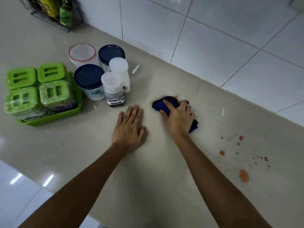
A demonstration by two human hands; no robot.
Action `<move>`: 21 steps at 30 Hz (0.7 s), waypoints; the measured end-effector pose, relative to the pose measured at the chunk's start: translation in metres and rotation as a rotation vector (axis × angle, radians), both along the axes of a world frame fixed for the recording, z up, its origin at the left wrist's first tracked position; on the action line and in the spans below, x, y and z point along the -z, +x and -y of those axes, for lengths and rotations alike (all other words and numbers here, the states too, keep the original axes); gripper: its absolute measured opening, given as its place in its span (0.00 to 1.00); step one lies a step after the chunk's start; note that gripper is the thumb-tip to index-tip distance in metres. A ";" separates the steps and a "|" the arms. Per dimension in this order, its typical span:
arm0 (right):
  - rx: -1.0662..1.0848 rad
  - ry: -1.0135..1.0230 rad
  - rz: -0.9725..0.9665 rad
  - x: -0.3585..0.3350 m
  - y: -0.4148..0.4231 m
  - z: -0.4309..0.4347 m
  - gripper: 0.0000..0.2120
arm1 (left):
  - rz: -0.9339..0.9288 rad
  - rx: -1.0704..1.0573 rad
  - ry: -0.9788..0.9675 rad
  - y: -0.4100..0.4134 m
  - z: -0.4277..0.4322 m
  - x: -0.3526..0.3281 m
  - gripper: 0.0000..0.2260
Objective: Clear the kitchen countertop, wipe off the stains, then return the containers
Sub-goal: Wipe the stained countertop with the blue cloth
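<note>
My right hand (178,118) presses a crumpled blue cloth (164,104) onto the beige countertop (164,178); a small orange stain (177,96) peeks out at the cloth's far edge. My left hand (130,127) lies flat and empty on the counter just left of it. Orange smears, the largest (244,176) near the front, and dark specks dot the surface to the right. Grouped at the left stand two jars with dark blue lids (89,78), a clear red-rimmed tub (82,53) and two white-capped bottles, one labelled seasoning sauce (114,89).
A green tray (77,111) holding several green-lidded spice jars (54,92) sits at the far left. A wire rack (54,15) with bottles stands in the back left corner. White wall tiles (213,30) run along the back; the counter's front edge is bottom left.
</note>
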State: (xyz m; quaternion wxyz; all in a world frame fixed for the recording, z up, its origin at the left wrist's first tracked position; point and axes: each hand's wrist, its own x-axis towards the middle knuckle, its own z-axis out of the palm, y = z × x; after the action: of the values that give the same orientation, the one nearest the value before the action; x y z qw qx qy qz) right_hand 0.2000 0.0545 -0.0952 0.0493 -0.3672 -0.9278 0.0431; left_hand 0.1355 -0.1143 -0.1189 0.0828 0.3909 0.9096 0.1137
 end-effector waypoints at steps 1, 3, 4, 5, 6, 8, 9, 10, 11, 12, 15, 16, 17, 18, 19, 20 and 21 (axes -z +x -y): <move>0.018 -0.009 0.011 -0.001 -0.006 -0.014 0.22 | 0.005 0.002 -0.009 -0.001 0.000 -0.002 0.31; 0.067 -0.003 0.013 -0.001 -0.002 -0.040 0.22 | 0.028 -0.004 -0.026 -0.001 -0.004 -0.007 0.31; 0.092 0.007 0.013 0.001 0.007 -0.048 0.23 | 0.040 -0.013 -0.018 0.000 -0.007 -0.010 0.32; 0.127 0.014 0.006 0.002 0.018 -0.054 0.23 | 0.039 -0.016 0.000 0.000 -0.013 -0.012 0.33; 0.168 0.019 -0.001 0.005 0.029 -0.054 0.23 | 0.032 -0.010 0.018 0.000 -0.020 -0.013 0.34; 0.237 0.036 -0.008 0.009 0.046 -0.046 0.23 | 0.023 0.005 0.039 -0.001 -0.038 -0.009 0.35; 0.249 0.038 -0.013 0.011 0.049 -0.037 0.22 | 0.017 0.008 0.034 -0.004 -0.046 -0.008 0.35; 0.241 0.043 -0.016 0.012 0.049 -0.028 0.22 | 0.013 0.009 0.018 -0.006 -0.053 -0.006 0.35; 0.218 0.051 -0.017 0.012 0.046 -0.020 0.22 | 0.004 0.012 -0.003 -0.009 -0.058 -0.004 0.35; 0.190 0.055 -0.018 0.012 0.040 -0.016 0.21 | -0.008 0.018 -0.022 -0.011 -0.061 -0.001 0.34; 0.114 0.040 -0.028 0.007 0.009 -0.025 0.21 | -0.031 0.025 -0.024 -0.011 -0.063 0.002 0.32; 0.086 0.031 -0.032 0.006 -0.004 -0.034 0.21 | -0.032 0.020 -0.014 -0.011 -0.063 0.001 0.32; 0.061 0.023 -0.030 0.005 -0.017 -0.045 0.21 | -0.038 0.017 -0.007 -0.011 -0.063 0.001 0.32; 0.043 0.023 -0.018 0.005 -0.029 -0.058 0.22 | -0.044 0.016 0.002 -0.011 -0.063 0.001 0.32; 0.034 0.031 0.001 0.004 -0.038 -0.072 0.22 | -0.046 0.015 0.011 -0.011 -0.062 0.001 0.32; 0.042 0.036 0.017 0.004 -0.042 -0.087 0.22 | -0.046 0.019 0.014 -0.011 -0.062 0.001 0.32; 0.065 0.033 0.032 0.004 -0.043 -0.103 0.23 | -0.045 0.022 0.012 -0.011 -0.061 0.001 0.32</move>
State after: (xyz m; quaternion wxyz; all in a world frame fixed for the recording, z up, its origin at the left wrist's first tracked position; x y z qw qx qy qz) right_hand 0.1573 0.1579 -0.0993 0.0419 -0.3967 -0.9168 0.0200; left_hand 0.1250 -0.0530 -0.1195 0.0610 0.4036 0.9063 0.1093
